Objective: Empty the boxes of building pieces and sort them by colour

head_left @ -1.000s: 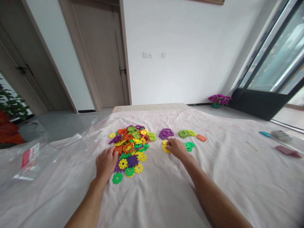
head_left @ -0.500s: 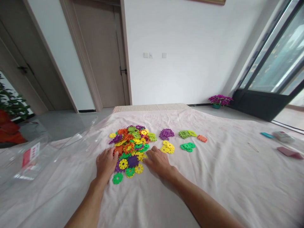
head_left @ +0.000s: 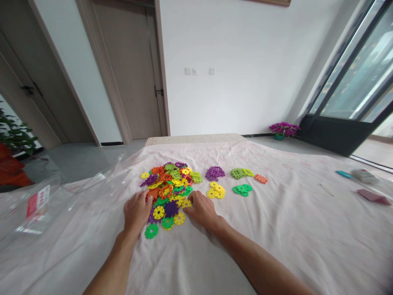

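A heap of flat plastic snowflake pieces, with yellow (head_left: 159,212), green (head_left: 151,231), purple (head_left: 171,209) and orange ones, lies on the cloth before me. Against the heap's left side rests my left hand (head_left: 137,211), fingers loosely extended, thumb by an orange square piece (head_left: 153,194); it holds nothing that I can see. My right hand (head_left: 202,208) is at the heap's right edge, its thumb and forefinger around a yellow snowflake piece (head_left: 186,203). Its other fingers are curled and partly hidden.
Right of the heap are small groups: purple (head_left: 215,173), yellow (head_left: 216,190), green (head_left: 242,189), light green (head_left: 238,173), and one orange piece (head_left: 261,179). A clear plastic bag (head_left: 61,200) lies left. Far right are a blue object (head_left: 344,174) and a dark pink one (head_left: 373,196).
My right hand has lowered slightly and its fingers have drawn in at the yellow snowflake piece, which shows more fully. My left hand stays at the heap's left side.
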Demonstrator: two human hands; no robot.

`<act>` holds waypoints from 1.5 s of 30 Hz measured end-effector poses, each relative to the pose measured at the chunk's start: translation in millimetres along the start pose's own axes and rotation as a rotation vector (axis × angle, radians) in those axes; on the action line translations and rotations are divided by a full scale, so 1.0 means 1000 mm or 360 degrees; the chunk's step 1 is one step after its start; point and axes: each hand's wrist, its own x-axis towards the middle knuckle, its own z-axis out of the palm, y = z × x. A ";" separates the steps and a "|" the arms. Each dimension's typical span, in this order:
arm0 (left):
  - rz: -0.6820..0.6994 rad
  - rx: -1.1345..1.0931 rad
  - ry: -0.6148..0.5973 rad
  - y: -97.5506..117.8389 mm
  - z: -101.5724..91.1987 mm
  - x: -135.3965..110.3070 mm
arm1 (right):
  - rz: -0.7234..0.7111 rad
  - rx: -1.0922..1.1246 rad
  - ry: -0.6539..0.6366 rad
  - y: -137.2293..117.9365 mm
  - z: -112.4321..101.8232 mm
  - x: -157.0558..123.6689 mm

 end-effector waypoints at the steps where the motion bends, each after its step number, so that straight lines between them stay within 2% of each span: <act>1: -0.0001 -0.0002 -0.0004 0.000 0.000 0.000 | 0.0032 0.0058 0.0005 0.001 0.000 0.001; 5: 0.0002 -0.0002 -0.0010 0.001 -0.001 0.000 | 0.0129 0.0320 -0.0006 0.014 0.000 0.010; 8: 0.0005 -0.0004 0.0000 0.001 -0.002 0.000 | 0.0151 0.0394 0.0061 0.032 -0.010 0.020; 13: 0.0000 -0.0006 0.0004 0.001 -0.001 0.000 | 0.0333 0.0115 0.0315 0.070 -0.037 0.030; 16: -0.0007 -0.0007 -0.0011 0.001 0.000 0.001 | 0.0431 -0.0122 0.0348 0.088 -0.047 0.030; 19: 0.0001 -0.0011 -0.0021 0.001 -0.001 0.001 | 0.0430 -0.0258 0.0363 0.094 -0.049 0.028; 23: 0.0010 -0.0018 -0.0028 0.001 -0.003 0.001 | 0.0164 -0.0298 0.0372 0.073 -0.046 0.019; 29: 0.0005 -0.0029 -0.0010 0.001 -0.002 0.000 | -0.0260 -0.0134 -0.0051 0.017 -0.028 -0.002; 35: -0.0002 -0.0037 -0.0004 0.000 -0.002 0.000 | -0.0527 -0.0173 -0.0161 -0.009 -0.012 -0.014; 40: -0.0001 -0.0044 -0.0011 0.002 -0.002 0.000 | -0.0524 -0.0186 -0.0178 -0.018 -0.011 -0.018; 45: 0.0000 -0.0033 -0.0009 0.002 -0.002 0.000 | -0.0324 -0.0051 -0.0186 -0.017 -0.011 -0.017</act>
